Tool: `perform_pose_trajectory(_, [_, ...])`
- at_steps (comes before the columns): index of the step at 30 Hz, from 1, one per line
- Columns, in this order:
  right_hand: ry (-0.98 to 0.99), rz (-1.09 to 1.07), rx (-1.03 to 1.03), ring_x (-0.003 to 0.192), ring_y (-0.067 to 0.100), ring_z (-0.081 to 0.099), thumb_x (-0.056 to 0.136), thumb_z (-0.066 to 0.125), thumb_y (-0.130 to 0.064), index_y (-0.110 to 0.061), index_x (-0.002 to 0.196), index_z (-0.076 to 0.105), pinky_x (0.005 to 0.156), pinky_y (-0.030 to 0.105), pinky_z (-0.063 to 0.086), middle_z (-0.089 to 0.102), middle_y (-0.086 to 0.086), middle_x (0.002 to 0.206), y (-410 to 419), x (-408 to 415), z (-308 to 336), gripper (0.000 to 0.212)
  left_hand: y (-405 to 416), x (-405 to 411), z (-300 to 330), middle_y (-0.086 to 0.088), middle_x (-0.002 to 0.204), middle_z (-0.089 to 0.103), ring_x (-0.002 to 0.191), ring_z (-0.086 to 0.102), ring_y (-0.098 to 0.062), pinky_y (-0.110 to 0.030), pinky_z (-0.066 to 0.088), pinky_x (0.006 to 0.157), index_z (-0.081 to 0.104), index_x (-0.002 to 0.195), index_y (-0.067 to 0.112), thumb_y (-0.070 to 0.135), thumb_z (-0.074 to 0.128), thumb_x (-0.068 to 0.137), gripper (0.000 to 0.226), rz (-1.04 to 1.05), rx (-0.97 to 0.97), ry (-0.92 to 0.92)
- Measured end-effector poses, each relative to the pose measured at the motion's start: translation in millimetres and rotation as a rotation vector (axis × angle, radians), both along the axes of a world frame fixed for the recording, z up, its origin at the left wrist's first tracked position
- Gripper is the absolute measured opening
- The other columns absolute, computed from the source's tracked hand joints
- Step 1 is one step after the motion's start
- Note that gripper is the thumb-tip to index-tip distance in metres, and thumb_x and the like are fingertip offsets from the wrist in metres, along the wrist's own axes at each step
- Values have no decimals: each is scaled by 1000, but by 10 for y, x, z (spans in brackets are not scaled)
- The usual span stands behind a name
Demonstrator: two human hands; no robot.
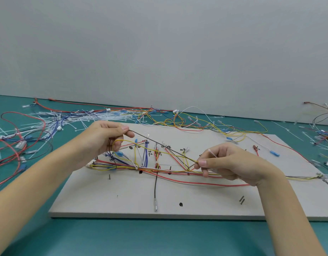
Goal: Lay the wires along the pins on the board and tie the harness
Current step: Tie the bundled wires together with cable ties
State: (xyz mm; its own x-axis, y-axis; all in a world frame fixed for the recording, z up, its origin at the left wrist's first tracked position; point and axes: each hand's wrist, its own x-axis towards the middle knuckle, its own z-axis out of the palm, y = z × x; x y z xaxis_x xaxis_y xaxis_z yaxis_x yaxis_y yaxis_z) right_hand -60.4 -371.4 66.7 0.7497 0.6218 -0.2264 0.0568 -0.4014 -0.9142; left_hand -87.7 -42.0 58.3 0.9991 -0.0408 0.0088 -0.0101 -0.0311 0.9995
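Observation:
A grey board [178, 204] lies on the teal table, with dark pins and handwritten labels. A bundle of yellow, red, blue and black wires [159, 169] runs along its middle. My left hand [104, 139] pinches a brown wire [165, 145] and a yellow wire [141, 145] above the board's left part. Both wires stretch taut to my right hand [227, 163], which pinches them between thumb and forefinger. A white cable tie [212, 154] also sits in my right hand. A black wire with a clear terminal [155, 206] hangs toward the board's front edge.
A heap of white cable ties [70, 119] and loose red, blue and black wires [17, 145] lies at the left. Yellow and white wires [205, 122] sprawl behind the board. More wires [323, 130] lie at the right edge. A grey wall stands behind.

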Motion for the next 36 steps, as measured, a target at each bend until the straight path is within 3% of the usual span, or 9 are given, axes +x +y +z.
perform_pose_trajectory(5, [6, 17, -41, 40, 9, 20, 78, 76, -30, -7, 86, 76, 37, 16, 16, 57, 21, 78, -76, 10, -1, 24, 23, -12, 41, -2, 50, 44, 43, 46, -12, -18, 44, 44, 75, 71, 8, 28, 62, 76, 25, -69, 83, 60])
perform_pose_trajectory(9, [47, 46, -63, 39, 7, 21, 79, 77, -27, -10, 83, 76, 36, 14, 17, 67, 16, 79, -107, 8, -3, 17, 111, -21, 57, -5, 55, 51, 54, 63, -21, -28, 56, 60, 75, 75, 11, 33, 62, 77, 25, -140, 181, 95])
perform_pose_trajectory(12, [30, 33, -74, 42, 9, 19, 78, 74, -28, -6, 82, 75, 37, 15, 17, 49, 23, 78, -110, 23, -17, 23, 135, -32, 63, -7, 60, 58, 61, 65, -20, -34, 52, 72, 76, 76, 13, 30, 62, 83, 22, -149, 322, 100])
perform_pose_trajectory(18, [20, 46, -92, 41, 7, 25, 83, 73, -21, -14, 76, 76, 38, 16, 18, 61, 12, 71, -15, -1, -13, 11, -230, -106, 116, 10, 101, 69, 98, 61, -4, -21, 44, 90, 73, 97, 25, 23, 65, 89, 11, 428, 576, -564])
perform_pose_trajectory(20, [-5, 46, -110, 42, 6, 28, 87, 69, -16, -18, 72, 76, 39, 16, 19, 67, 13, 79, 27, -12, -26, 17, -451, -233, 131, 6, 100, 70, 101, 59, -12, -23, 39, 93, 73, 100, 19, 28, 56, 90, 22, 347, 842, -833])
perform_pose_trajectory(23, [-29, 52, -107, 42, 7, 29, 89, 67, -14, -19, 73, 76, 39, 18, 19, 67, 15, 81, 46, -26, -28, 19, -848, -410, 1, 3, 97, 72, 101, 62, -17, -31, 37, 98, 72, 105, 15, 30, 45, 94, 33, 23, 1101, -985])
perform_pose_trajectory(27, [-23, 78, -121, 41, 7, 29, 90, 65, -13, -19, 75, 76, 39, 18, 20, 66, 7, 70, 71, -26, -37, 19, -1185, -361, -246, 3, 95, 68, 93, 64, -19, -31, 42, 99, 65, 107, 19, 34, 28, 100, 40, -163, 1436, -873])
perform_pose_trajectory(30, [-30, 59, -169, 41, 7, 27, 90, 66, -17, -16, 77, 76, 38, 17, 20, 63, -1, 61, 81, -32, -51, 16, -1205, -222, -342, -1, 101, 60, 98, 53, -25, -31, 32, 81, 53, 99, 19, 25, 30, 104, 25, -210, 1381, -725])
perform_pose_trajectory(36, [-413, -630, -213, 50, 9, 43, 88, 68, -28, -13, 76, 71, 45, 21, 34, 65, -1, 69, -80, 191, -184, 19, -1179, -120, -459, -2, 101, 48, 97, 52, -25, -33, 38, 71, 54, 106, 15, 14, 37, 100, 18, -67, 1210, -542])
